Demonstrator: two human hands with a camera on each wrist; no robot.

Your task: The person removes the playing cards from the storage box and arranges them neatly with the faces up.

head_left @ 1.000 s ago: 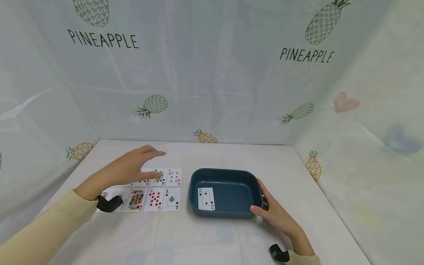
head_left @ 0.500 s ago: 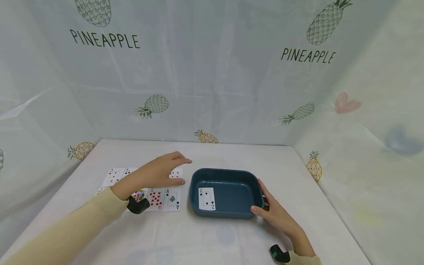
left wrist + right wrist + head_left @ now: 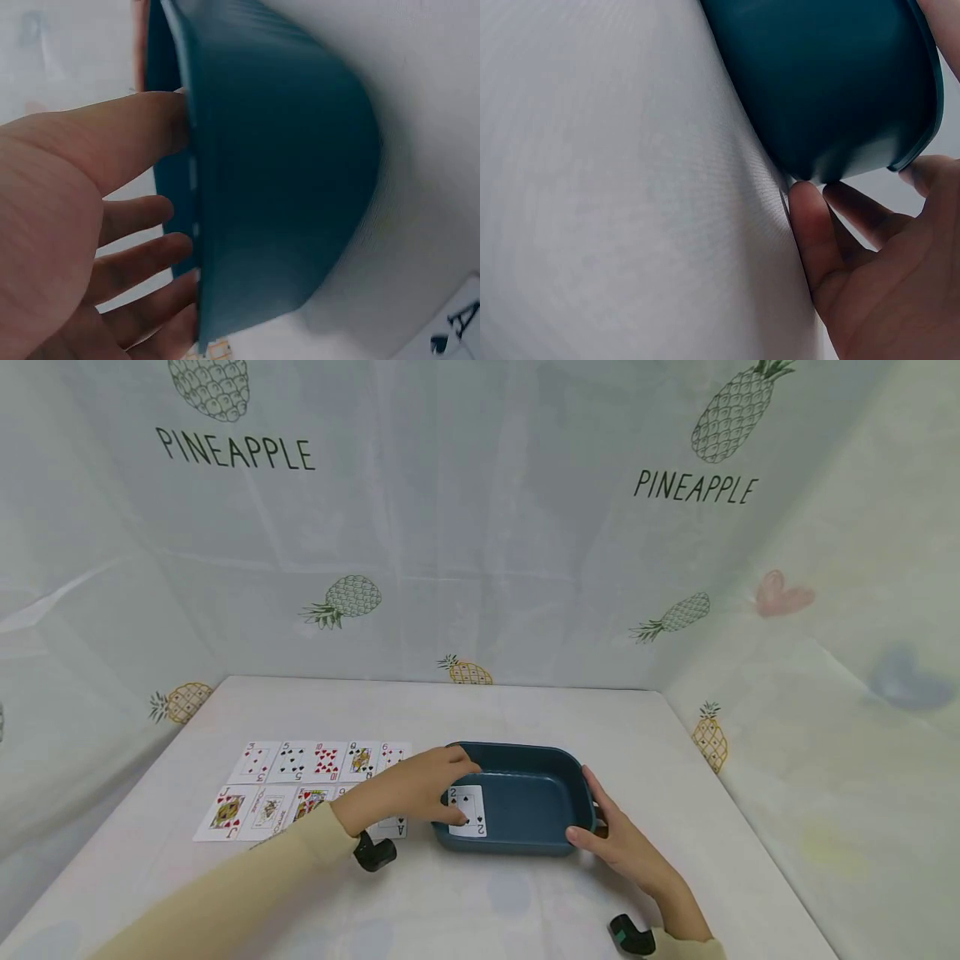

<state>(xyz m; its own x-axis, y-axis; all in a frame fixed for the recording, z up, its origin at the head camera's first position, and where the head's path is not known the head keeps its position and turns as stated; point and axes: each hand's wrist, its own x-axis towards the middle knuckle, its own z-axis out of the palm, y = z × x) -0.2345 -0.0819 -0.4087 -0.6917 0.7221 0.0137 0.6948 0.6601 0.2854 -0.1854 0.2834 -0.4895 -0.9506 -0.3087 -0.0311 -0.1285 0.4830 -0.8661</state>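
Note:
A dark blue-green rectangular dish (image 3: 517,843) sits on the table, with a two of spades playing card (image 3: 474,822) lying face up at its left end. My left hand (image 3: 420,785) reaches over the dish's left rim, thumb and fingers spread apart above the card. In the left wrist view, the thumb and fingertips of the left hand (image 3: 82,195) pass over the rim, and their tips are partly hidden behind the wall. At the opposite end, my right hand (image 3: 626,839) holds the dish, its thumb at the front corner and its fingers against the end wall.
Two rows of face-up playing cards lie left of the dish, including a jack (image 3: 227,812) and a five of spades (image 3: 292,762). The left forearm covers part of the nearer row. Pineapple-printed cloth (image 3: 480,552) hangs behind the white table (image 3: 570,902).
My left hand has moved right, from over the cards to over the dish's left end, uncovering cards in both rows. My right hand and the dish have stayed in place.

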